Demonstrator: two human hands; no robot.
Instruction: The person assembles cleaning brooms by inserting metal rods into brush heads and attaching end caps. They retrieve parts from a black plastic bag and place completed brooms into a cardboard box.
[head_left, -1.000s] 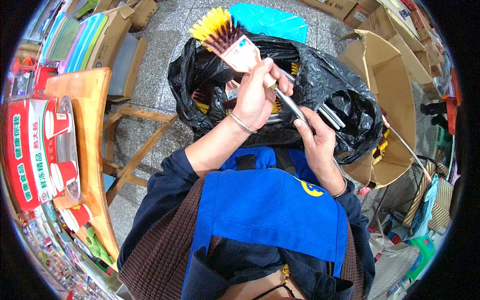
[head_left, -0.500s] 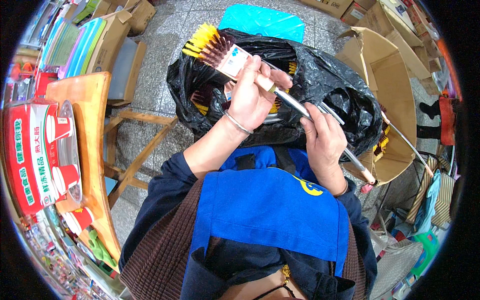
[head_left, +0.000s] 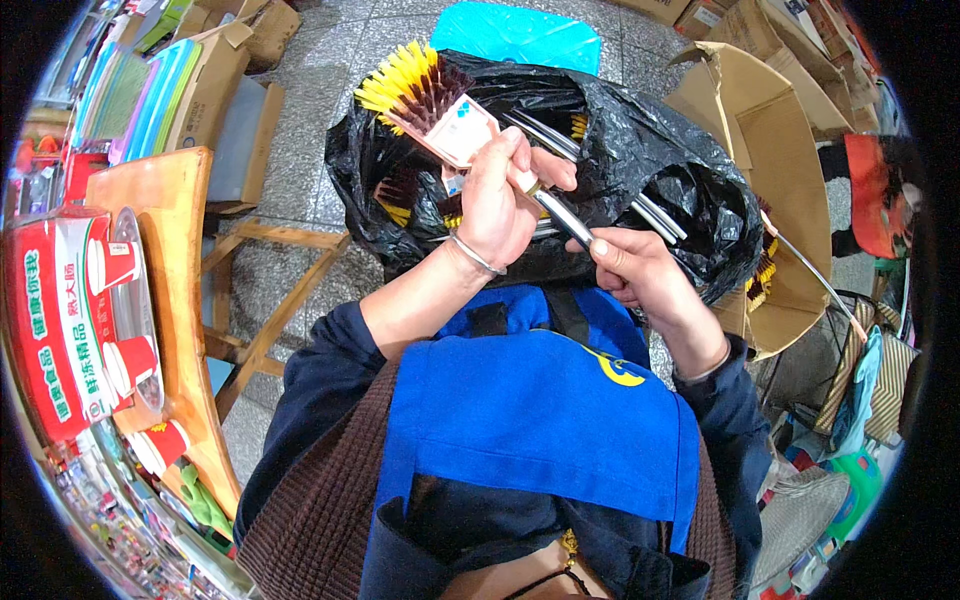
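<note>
Below the person, a grey tiled floor [head_left: 310, 130] is carrying a large black plastic bag [head_left: 665, 140], whose mouth is gaping toward its left edge. An opened cardboard box [head_left: 795, 190] is standing just beside the bag's right edge, and a wooden table [head_left: 182, 200] is standing well apart at the left. A sheet of bright blue plastic [head_left: 515, 38] is lying beyond the bag's far edge. The brush [head_left: 463, 132], with its yellow and dark brown bristles, is hovering above the bag's left part, the bristles pointing toward the far left corner. The left hand [head_left: 500, 200] is wrapping around the neck below the brush head; the right hand [head_left: 640, 268] is pinching the metal handle [head_left: 563, 218], thumb on top, fingers curling beneath. Loose metal tubes [head_left: 660, 218] are showing at the bag.

Judging by the pose, the left hand is steadying the brush while the right is working along the handle; the next move is calling for a firm left hold and a right pinch kept in line with the tube.

Compared with half a second ago, the handle's far end is no longer showing beyond the right hand, and the metal between the hands is looking shorter; whether it is sliding inward or merely hiding, one cannot tell.
</note>
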